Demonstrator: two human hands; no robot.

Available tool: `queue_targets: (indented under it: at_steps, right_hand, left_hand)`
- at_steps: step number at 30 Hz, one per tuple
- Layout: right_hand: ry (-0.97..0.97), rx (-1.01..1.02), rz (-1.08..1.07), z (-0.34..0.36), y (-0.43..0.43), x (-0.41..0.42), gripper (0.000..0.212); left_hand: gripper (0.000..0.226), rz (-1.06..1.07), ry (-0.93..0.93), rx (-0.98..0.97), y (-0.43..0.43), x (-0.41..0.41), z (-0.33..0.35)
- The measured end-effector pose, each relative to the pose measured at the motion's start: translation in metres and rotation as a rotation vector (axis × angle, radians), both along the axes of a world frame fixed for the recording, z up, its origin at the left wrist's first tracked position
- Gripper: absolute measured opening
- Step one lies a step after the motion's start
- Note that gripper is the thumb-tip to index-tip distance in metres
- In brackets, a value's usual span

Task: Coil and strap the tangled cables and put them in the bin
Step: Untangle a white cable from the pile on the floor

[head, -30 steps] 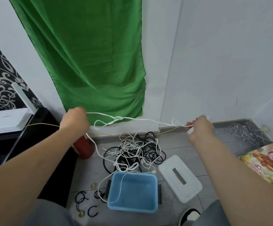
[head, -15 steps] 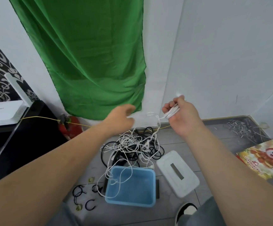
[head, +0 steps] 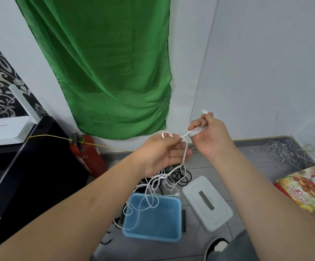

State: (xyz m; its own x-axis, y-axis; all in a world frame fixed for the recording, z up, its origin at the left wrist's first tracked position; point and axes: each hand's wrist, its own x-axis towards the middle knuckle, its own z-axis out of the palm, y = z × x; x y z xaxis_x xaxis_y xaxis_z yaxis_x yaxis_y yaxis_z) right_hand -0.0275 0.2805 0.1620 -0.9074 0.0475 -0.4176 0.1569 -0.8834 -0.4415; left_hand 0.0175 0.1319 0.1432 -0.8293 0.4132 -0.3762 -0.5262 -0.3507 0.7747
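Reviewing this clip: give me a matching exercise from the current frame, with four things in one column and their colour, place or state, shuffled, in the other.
Things:
1. bin
2. lid
3. fire extinguisher
4. white cable

Descriptions:
A. red, standing by the wall
B. coiled in the right hand, passing through the left hand
C. blue, open, on the floor
D. white, lying on the floor to the right of the bin

Pairs: 1-C, 2-D, 3-A, 4-B.
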Motion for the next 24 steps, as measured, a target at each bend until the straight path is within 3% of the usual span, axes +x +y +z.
queue_targets:
  at_steps: [3,5,7,15,19,24]
  right_hand:
    - [-0.009,0.032,0.028,-0.007,0.007,-0.006,0.036]
    - [-0.024,0.071,0.047,-0.013,0.012,-0.010,0.035]
    - [-0.049,0.105,0.055,-0.019,0.016,-0.013,0.036]
    - [-0.119,0.097,-0.022,-0.024,0.025,-0.018,0.031]
    - [0.036,0.066,0.043,-0.006,0.008,-0.009,0.033]
    - [0.164,0.004,0.300,0.004,-0.013,0.001,0.038]
  left_hand:
    - [0.016,-0.019,-0.112,-0.034,-0.003,0.001,0.007]
    - [0.032,-0.057,0.012,-0.342,-0.014,0.001,0.007]
    - [0.035,-0.051,0.192,-0.624,-0.030,0.003,0.010]
    - [0.038,0.163,0.538,-1.009,-0.107,-0.002,0.010]
    - [0.043,-0.150,0.479,-1.116,-0.109,0.002,-0.015]
    - [0.044,-0.390,0.422,-0.983,-0.081,0.018,-0.045]
